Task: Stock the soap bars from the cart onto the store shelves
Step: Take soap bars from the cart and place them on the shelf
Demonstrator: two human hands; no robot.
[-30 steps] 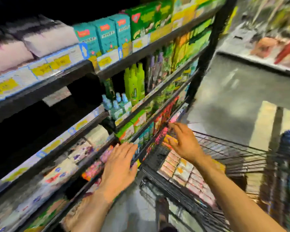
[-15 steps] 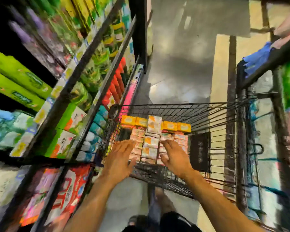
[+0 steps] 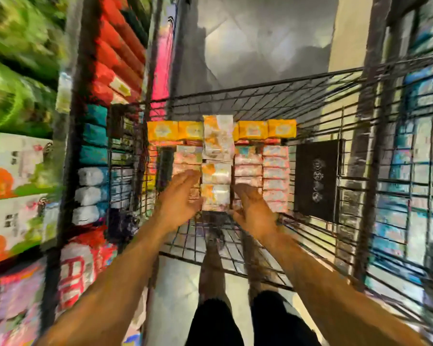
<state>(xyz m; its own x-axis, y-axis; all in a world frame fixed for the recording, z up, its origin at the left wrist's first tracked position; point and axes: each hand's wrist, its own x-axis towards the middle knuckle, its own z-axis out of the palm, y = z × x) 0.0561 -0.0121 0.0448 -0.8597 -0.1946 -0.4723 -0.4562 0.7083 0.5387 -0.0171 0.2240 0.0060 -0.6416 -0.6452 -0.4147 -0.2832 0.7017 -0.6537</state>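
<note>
Well off to the left of the left hand stand the store shelves [image 3: 69,151], crammed with blurred green, white, teal and red packages [image 3: 18,168]. The left hand [image 3: 176,199] reaches over the near edge of the wire cart [image 3: 273,83], palm turned inward and fingers stretched out nearly straight, holding nothing. Between the two hands, just beside both sets of fingertips, lies a column of soap bars [image 3: 216,173] in orange-and-white wrappers, running away from the person along the cart's floor; motion blur hides whether either hand actually touches it. Beyond the fingertips a row of yellow packs [image 3: 253,129] lines the cart's far end. The right hand [image 3: 251,208] mirrors the left, fingers extended and loose, palm facing the column, gripping nothing. Just to the right of the right hand sit stacks of pink packs [image 3: 275,168], and further right a black panel [image 3: 316,181] hangs on the cart's side wall.
</note>
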